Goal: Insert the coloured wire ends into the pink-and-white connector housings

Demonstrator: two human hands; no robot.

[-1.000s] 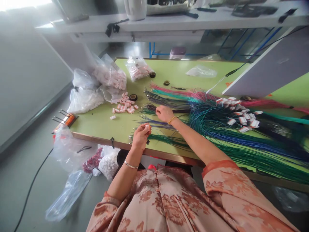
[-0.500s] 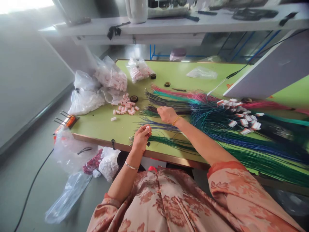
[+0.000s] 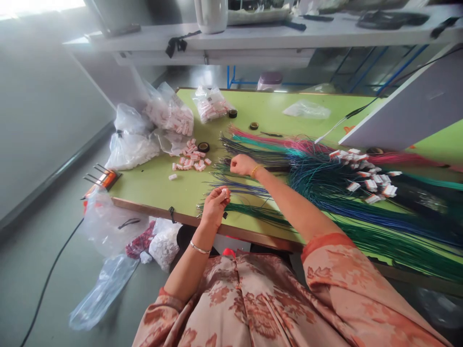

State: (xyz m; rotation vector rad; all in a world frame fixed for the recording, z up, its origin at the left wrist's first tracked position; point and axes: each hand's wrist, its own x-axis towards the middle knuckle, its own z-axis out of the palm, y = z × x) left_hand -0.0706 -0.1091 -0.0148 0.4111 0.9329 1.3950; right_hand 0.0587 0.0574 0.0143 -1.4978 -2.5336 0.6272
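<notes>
My left hand (image 3: 215,206) is closed near the green table's front edge (image 3: 152,210), pinching a small white connector (image 3: 225,193) between its fingertips. My right hand (image 3: 241,165) is closed in a loose fist farther back, resting on the ends of the dark wires (image 3: 231,161); what it holds is hidden. Long bundles of green wires (image 3: 325,226), blue wires (image 3: 361,207) and pink wires (image 3: 289,142) fan across the table to the right. A loose pile of pink-white connectors (image 3: 190,161) lies to the left of my right hand.
Clear bags of connectors (image 3: 170,115) sit at the table's far left corner, with small tape rolls (image 3: 203,146) nearby. Wired connectors (image 3: 369,178) lie on the bundles at right. Plastic bags (image 3: 108,226) lie on the floor below. A white shelf (image 3: 253,33) runs behind.
My right hand has drawn back slightly to the left and curled tighter over the dark wire ends. My left hand stays near the table edge with the connector.
</notes>
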